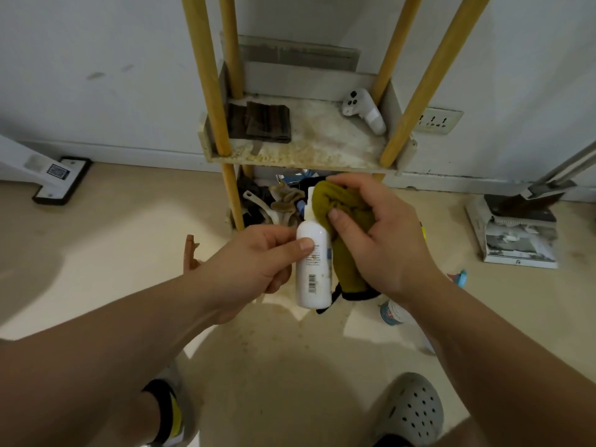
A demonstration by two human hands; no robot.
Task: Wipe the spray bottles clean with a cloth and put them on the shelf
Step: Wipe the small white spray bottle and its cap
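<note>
My left hand point(258, 259) holds a white spray bottle point(312, 269) upright by its body, thumb across the label. My right hand point(380, 233) grips an olive-yellow cloth point(345, 227) with a dark edge and presses it against the bottle's right side and neck. The bottle's nozzle is partly hidden behind the cloth. Both are held in the air in front of the shelf point(306, 150), a stained white board between yellow wooden posts. Another bottle point(392, 312) lies on the floor under my right wrist, mostly hidden.
On the shelf lie a folded dark cloth point(261, 121) and a white controller point(364, 111). Below the shelf sits a jumble of items point(277, 198). A dustpan and papers point(516, 227) are at the right, a white stand base point(61, 179) at the left.
</note>
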